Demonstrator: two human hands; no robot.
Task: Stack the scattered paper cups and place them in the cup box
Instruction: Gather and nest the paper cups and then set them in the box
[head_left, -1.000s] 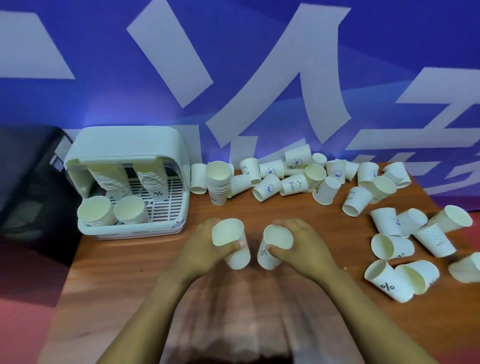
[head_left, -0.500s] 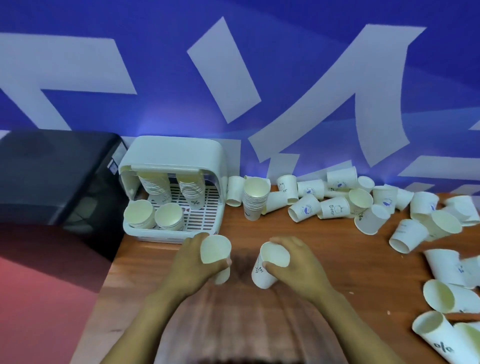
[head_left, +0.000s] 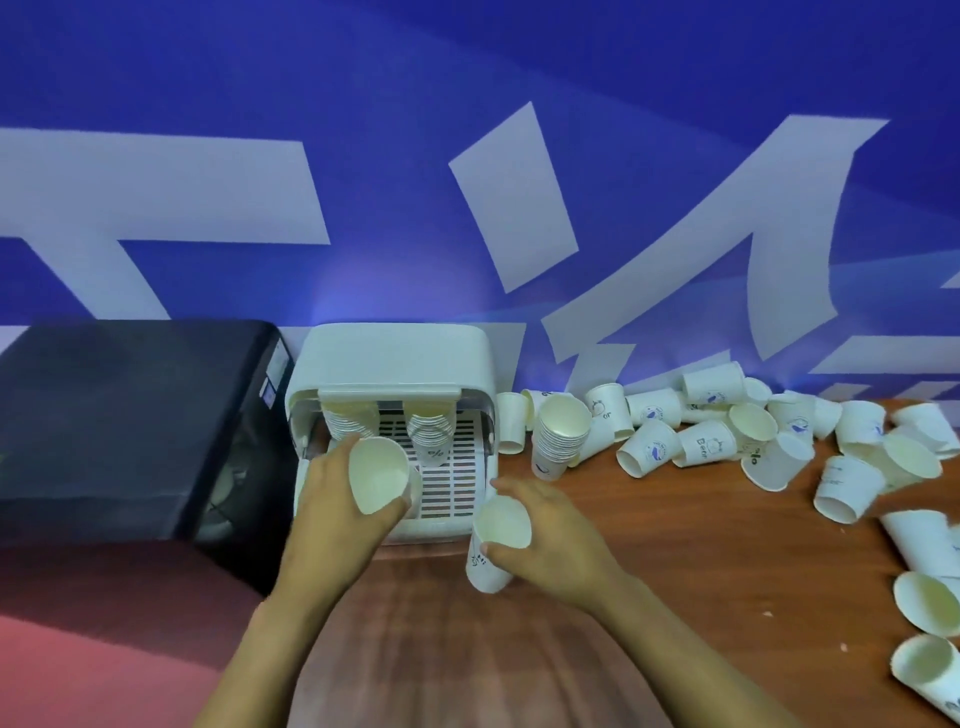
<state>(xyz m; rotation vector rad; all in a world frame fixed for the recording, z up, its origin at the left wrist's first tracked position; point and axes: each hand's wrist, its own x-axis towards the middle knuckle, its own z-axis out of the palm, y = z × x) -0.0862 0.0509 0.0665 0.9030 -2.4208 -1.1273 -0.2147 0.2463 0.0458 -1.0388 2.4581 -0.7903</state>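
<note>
Cups are mid-delivery: left hand (head_left: 337, 493) grips one cup (head_left: 378, 475) over the cup box (head_left: 395, 364), right hand (head_left: 550, 535) grips another (head_left: 496, 540) beside it; next, probably lowering each onto a stack.

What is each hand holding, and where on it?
Left hand holds a paper cup around its side; right hand holds another cup around its side near the rim.

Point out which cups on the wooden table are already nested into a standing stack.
The stack of white paper cups just right of the white plastic cup box; the others lie scattered singly.
</note>
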